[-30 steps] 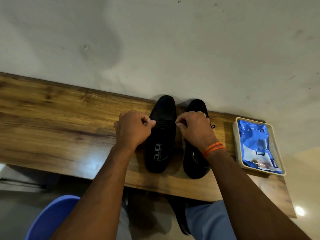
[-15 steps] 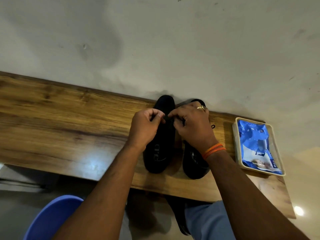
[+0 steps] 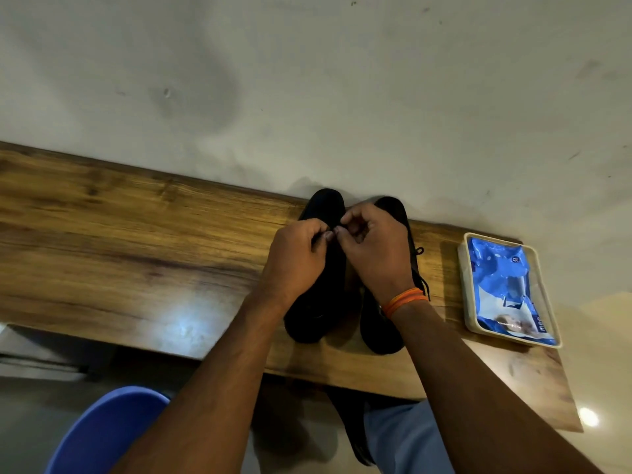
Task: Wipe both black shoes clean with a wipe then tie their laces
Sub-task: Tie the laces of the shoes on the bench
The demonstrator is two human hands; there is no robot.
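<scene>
The left hand (image 3: 297,261) is curling its fingers and pinching something small and dark at its fingertips, most likely a lace; the right hand (image 3: 374,248) is doing the same, with its thumb and first finger squeezed together; the two sets of fingertips are meeting, nearly touching, right over the left shoe (image 3: 321,302); the lace itself is too thin and dark to see clearly between them.

The left shoe is lying straight under both hands, with its long side pointing away from the person, toe near the wall (image 3: 307,97) and heel near the front edge of the wooden shelf (image 3: 136,261); both hands are sitting about the same way from it, one on each side, so any pull on the laces would be going out to the left and right, across the shoe.

The right shoe (image 3: 383,323) is sitting just beside the first one, pointing the same way; the right wrist, wearing an orange band (image 3: 403,301), is covering part of it; a thin lace (image 3: 422,265) is hanging loose at its right side, so that one is looking untied.

Both shoes are black and dull, and I cannot tell if any dirt is left on them.

A blue pack of wipes (image 3: 502,285) is lying in a pale tray (image 3: 462,268) farther right, well apart from the hands.
</scene>
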